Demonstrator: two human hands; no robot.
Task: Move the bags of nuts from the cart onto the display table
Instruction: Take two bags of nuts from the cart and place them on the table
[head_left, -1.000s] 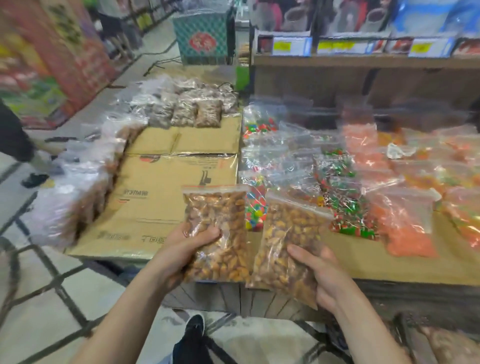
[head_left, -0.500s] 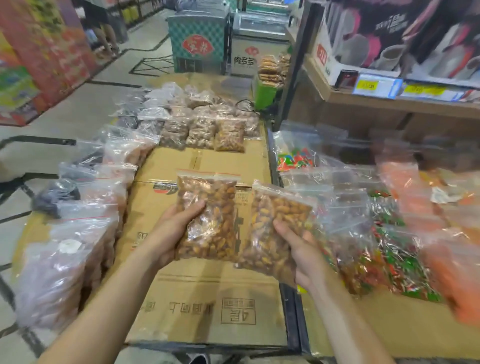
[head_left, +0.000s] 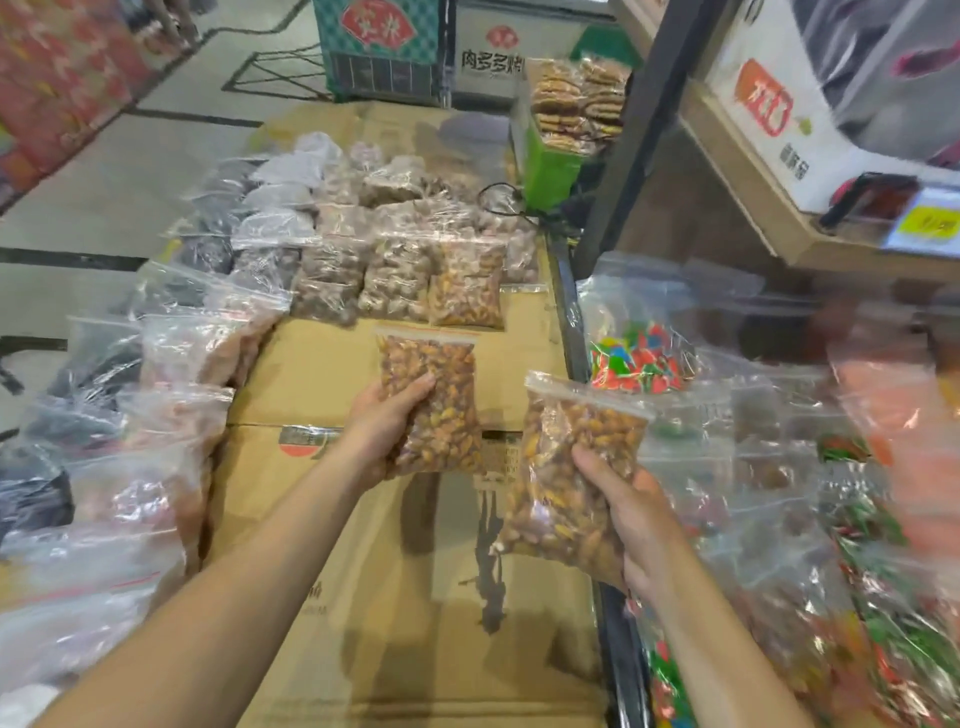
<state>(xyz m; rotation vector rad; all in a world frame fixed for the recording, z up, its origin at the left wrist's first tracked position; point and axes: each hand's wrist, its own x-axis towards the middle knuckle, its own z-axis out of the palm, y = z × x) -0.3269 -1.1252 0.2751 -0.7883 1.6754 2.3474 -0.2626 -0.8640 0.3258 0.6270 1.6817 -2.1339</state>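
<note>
We stand over the cardboard-covered desk (head_left: 322, 374), the largest surface, filling the view from 6 to 12 o'clock, with rows of nut bags (head_left: 395, 280) at 12 o'clock and more clear bags down the 9 o'clock edge. At 3 o'clock lies the candy display (head_left: 639, 358), piled with bright sweets. Our left hand (head_left: 379, 431) is clamped on 1 bag of nuts (head_left: 431, 384), held upright over the cardboard, likely so it can be set beside the row ahead. Our right hand (head_left: 634, 525), at 4 o'clock, is clamped round a 2nd bag of nuts (head_left: 576, 467), tilted over the seam between the 2 surfaces. Compared with 1 second earlier, both bags have swung from the candy side toward the cardboard, and the bags sit further apart.
</note>
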